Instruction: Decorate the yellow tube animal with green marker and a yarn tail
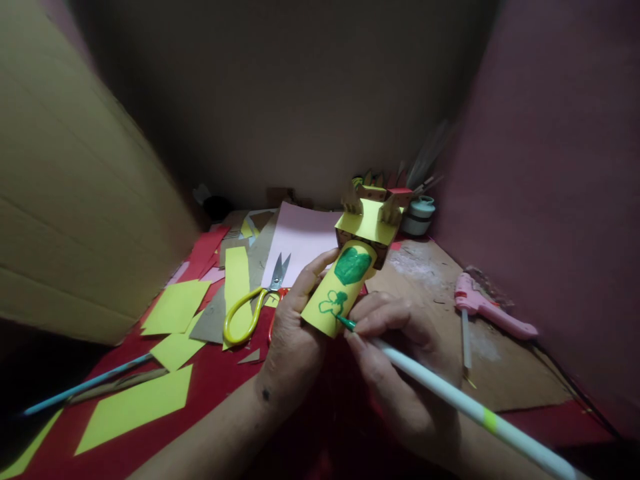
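Note:
My left hand (pixel 295 333) is wrapped round a yellow paper tube figure (pixel 320 310), which is tilted with its box-like head (pixel 370 220) pointing away from me. A filled green heart and a green flower outline, partly coloured, show on the tube. Pinched in the fingers of my right hand (pixel 395 360) is a white marker (pixel 440 390) with a green tip, which touches the tube beside the flower. To the left of my left hand lie scissors (pixel 245 320) with yellow handles, blades apart, over a yellow paper strip (pixel 237 267).
Yellow paper pieces (pixel 175 307) and a blue stick (pixel 90 383) lie on the red cloth (pixel 220 407) at left. A pink glue gun (pixel 493 310) rests on cardboard (pixel 520 380) at right. Behind are a pink sheet (pixel 300 233) and a pale blue jar (pixel 420 217). Upright panels flank both sides.

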`<state>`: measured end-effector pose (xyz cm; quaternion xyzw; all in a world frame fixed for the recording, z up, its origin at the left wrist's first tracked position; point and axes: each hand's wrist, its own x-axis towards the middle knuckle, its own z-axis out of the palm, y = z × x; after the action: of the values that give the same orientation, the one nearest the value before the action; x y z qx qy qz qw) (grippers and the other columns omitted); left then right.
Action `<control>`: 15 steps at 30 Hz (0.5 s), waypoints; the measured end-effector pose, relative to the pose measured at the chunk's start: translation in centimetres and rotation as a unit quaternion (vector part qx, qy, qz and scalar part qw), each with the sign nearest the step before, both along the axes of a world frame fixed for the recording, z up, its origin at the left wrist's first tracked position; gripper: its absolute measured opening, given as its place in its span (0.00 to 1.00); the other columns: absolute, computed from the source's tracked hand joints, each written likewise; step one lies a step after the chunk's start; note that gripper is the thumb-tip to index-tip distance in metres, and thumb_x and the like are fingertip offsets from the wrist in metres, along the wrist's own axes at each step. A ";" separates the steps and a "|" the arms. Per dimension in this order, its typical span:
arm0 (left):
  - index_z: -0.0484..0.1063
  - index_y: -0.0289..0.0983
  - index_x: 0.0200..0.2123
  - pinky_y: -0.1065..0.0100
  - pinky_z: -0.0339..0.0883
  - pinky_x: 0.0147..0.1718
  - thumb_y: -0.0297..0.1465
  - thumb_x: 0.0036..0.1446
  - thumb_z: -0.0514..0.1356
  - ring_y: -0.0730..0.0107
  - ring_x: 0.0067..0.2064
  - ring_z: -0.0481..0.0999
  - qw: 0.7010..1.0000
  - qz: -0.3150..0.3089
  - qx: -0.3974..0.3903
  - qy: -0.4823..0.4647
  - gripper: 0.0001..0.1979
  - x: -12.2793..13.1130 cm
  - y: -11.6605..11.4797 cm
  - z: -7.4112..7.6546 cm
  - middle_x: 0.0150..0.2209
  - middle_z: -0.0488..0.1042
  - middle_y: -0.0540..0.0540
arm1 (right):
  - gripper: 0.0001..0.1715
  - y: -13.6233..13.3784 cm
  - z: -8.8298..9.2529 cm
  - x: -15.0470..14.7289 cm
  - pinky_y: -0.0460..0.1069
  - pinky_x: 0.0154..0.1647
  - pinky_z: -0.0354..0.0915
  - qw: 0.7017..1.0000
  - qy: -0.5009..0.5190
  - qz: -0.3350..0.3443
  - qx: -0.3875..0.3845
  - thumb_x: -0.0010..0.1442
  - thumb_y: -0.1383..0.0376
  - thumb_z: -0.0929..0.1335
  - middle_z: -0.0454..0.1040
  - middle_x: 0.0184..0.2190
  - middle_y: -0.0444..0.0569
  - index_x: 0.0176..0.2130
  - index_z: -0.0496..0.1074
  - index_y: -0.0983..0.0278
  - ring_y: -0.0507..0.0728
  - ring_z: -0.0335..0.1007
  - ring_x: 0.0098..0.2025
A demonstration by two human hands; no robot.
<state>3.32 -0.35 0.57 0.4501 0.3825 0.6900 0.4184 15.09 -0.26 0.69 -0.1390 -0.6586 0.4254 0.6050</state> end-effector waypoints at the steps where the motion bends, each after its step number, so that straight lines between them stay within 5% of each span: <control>1: 0.74 0.51 0.52 0.75 0.72 0.39 0.29 0.56 0.67 0.72 0.42 0.78 1.000 0.000 -0.003 0.003 0.21 0.0 0.0 0.1 0.42 0.78 0.55 | 0.10 0.0 0.0 0.0 0.52 0.39 0.64 1.000 0.002 0.001 -0.002 0.60 0.75 0.67 0.70 0.32 0.45 0.37 0.69 0.59 0.54 0.67 0.36; 15: 0.75 0.51 0.51 0.77 0.71 0.38 0.25 0.53 0.68 0.74 0.40 0.78 1.000 0.001 -0.002 -0.012 0.23 0.0 -0.1 0.1 0.43 0.79 0.55 | 0.11 0.1 0.2 -0.1 0.51 0.39 0.65 1.000 -0.001 -0.006 0.006 0.59 0.76 0.67 0.71 0.32 0.45 0.37 0.70 0.60 0.54 0.68 0.36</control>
<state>3.35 -0.46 0.69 0.4407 0.3791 0.6951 0.4229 15.01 -0.12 0.91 -0.1399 -0.6608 0.4178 0.6076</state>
